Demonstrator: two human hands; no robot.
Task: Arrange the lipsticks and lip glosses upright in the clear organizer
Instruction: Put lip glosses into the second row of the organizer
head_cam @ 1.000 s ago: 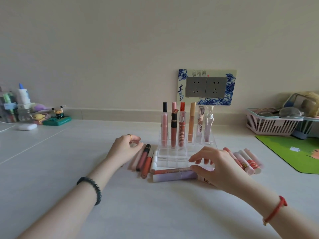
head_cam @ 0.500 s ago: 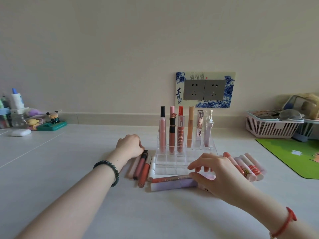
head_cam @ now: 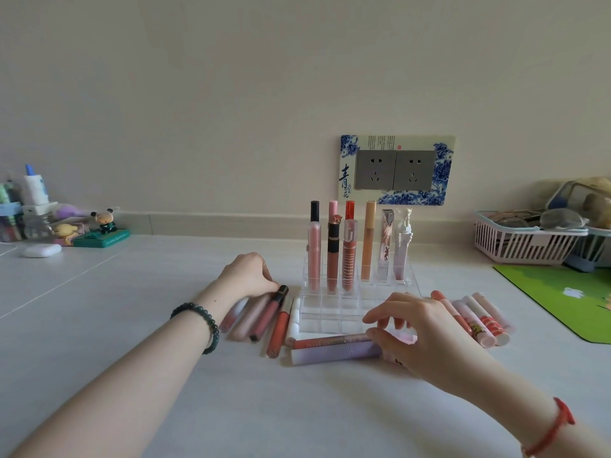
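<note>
The clear organizer (head_cam: 330, 320) stands mid-table with several lip glosses (head_cam: 348, 259) upright in its back rows; its front cells hold nothing. To its left lie several tubes, among them an orange-red one (head_cam: 279, 328) and a dark-capped one (head_cam: 269, 312). My left hand (head_cam: 248, 277) curls over their far ends, fingertips touching the dark cap. In front of the organizer lie a red-brown tube (head_cam: 327, 342) and a lilac tube (head_cam: 334, 353). My right hand (head_cam: 420, 332) rests there, fingers spread, thumb on the lilac tube's end. More pink tubes (head_cam: 479, 322) lie to the right.
A white slatted basket (head_cam: 522, 246) and a green mat (head_cam: 562, 299) sit at the right. Small figurines (head_cam: 102, 226), a white case (head_cam: 41, 250) and bottles (head_cam: 33, 190) stand at the far left. A wall socket (head_cam: 395, 170) is behind the organizer.
My left hand has slid a little toward the far ends of the lying tubes and curled tighter. My right hand has stayed in front of the organizer. No tube has left the table.
</note>
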